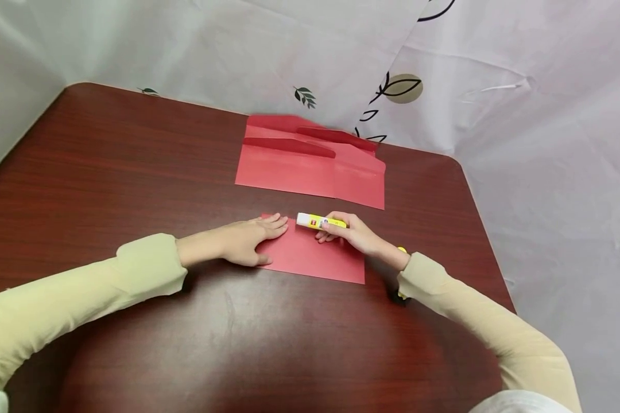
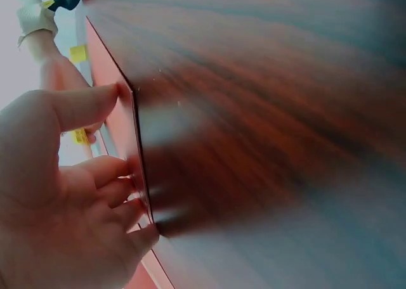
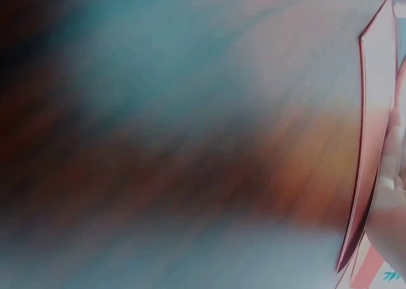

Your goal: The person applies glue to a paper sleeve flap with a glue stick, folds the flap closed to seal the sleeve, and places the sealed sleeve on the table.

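Our left hand (image 1: 245, 241) lies flat on the red envelope's (image 1: 317, 258) left end while our right hand (image 1: 348, 232) grips a yellow glue stick (image 1: 320, 221), lying crosswise, white tip leftward, over the envelope's far edge.

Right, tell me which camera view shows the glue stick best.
The head view: the glue stick shows whole, yellow and white, gripped by the right hand above the red envelope. The left wrist view shows only a small yellow sliver of it behind the left hand. The right wrist view does not show it clearly.
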`<state>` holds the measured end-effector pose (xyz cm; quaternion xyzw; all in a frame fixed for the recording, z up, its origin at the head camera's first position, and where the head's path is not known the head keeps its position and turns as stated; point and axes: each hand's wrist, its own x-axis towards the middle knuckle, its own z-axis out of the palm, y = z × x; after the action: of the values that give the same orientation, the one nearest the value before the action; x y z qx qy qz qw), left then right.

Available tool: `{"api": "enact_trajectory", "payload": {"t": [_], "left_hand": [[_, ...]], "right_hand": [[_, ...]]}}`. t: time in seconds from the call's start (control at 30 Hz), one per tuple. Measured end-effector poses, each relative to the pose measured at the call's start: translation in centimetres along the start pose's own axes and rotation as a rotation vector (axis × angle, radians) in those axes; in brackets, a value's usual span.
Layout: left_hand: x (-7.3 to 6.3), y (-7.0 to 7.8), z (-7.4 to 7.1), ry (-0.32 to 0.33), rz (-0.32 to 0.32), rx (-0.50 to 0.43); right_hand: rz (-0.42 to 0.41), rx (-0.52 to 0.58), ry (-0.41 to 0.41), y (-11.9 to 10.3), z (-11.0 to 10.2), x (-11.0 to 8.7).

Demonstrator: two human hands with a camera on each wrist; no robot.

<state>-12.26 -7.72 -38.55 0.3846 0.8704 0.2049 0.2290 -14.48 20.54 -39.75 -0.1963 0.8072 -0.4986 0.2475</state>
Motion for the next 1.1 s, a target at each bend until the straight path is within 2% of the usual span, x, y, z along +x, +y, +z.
{"api": "enact_trajectory", "payload": {"t": [0.1, 0.23, 0.53, 0.73, 1.1], "left_hand": [[-0.6, -0.1, -0.3, 0.0, -0.017, 0.022], [-1.0, 0.0, -0.2, 0.033, -0.043, 0.059], [-1.4, 0.1, 0.3, 0.111, -0.054, 0.122], [-1.6, 0.1, 0.3, 0.119, -0.064, 0.127], [-1.7, -0.1, 0.6, 0.164, -0.07, 0.118]], "right_hand": [[0.007, -0.003, -0.006, 0.0, -0.2, -0.3], [0.021, -0.005, -0.001, 0.3, -0.6, -0.8], [0.062, 0.054, 0.061, 0.7, -1.4, -2.2], [0.088, 0.157, 0.105, 1.1, -2.0, -2.7], [0.111, 0.164, 0.157, 1.2, -2.3, -3.3]]}}
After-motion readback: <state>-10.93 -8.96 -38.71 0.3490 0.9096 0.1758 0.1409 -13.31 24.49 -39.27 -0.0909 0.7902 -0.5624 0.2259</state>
